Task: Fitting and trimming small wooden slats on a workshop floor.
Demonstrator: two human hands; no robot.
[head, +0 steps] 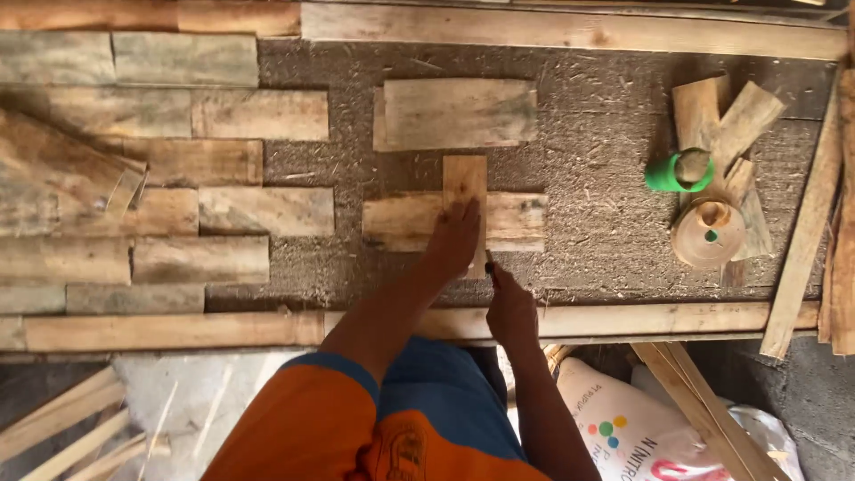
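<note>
The left hand [456, 233] lies flat and open on a short slat [465, 200], pressing it down. The slat stands with its long axis pointing away from the person, and it crosses a wider board [517, 221] that lies left to right on the bench [588, 178]. The right hand [509, 307] is closed around a small dark tool [491, 267], perhaps a pencil, whose tip touches the near end of the slat, just beside the left hand. A second board [454, 114] lies farther away. Glue pots [690, 191] stand well apart at the right.
</note>
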